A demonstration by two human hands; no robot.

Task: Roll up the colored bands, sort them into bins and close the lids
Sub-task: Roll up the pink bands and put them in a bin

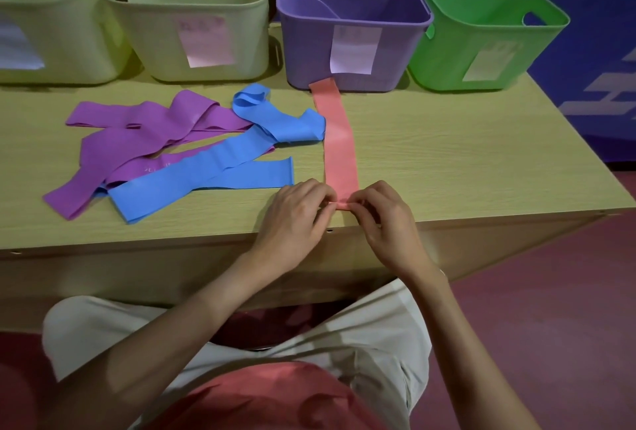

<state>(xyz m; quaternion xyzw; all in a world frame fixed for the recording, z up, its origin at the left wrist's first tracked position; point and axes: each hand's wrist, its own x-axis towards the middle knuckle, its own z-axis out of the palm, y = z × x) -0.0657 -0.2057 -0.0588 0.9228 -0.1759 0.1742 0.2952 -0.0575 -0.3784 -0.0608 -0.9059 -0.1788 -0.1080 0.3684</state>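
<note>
Fingers of our left hand (296, 213) and right hand (385, 219) pinch the near end of the long pink elastic band (337, 140), seemingly rolled a little, flat on the wooden desk (447, 154) before the purple plastic bin (354, 34).

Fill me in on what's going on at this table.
A person is starting to roll up a pink band that lies flat on the table. The left hand and the right hand pinch its near end, where only a small roll has formed. The far end reaches the purple bin. A purple band and a blue band lie loose in a tangled pile to the left. All four bins stand open.
</note>
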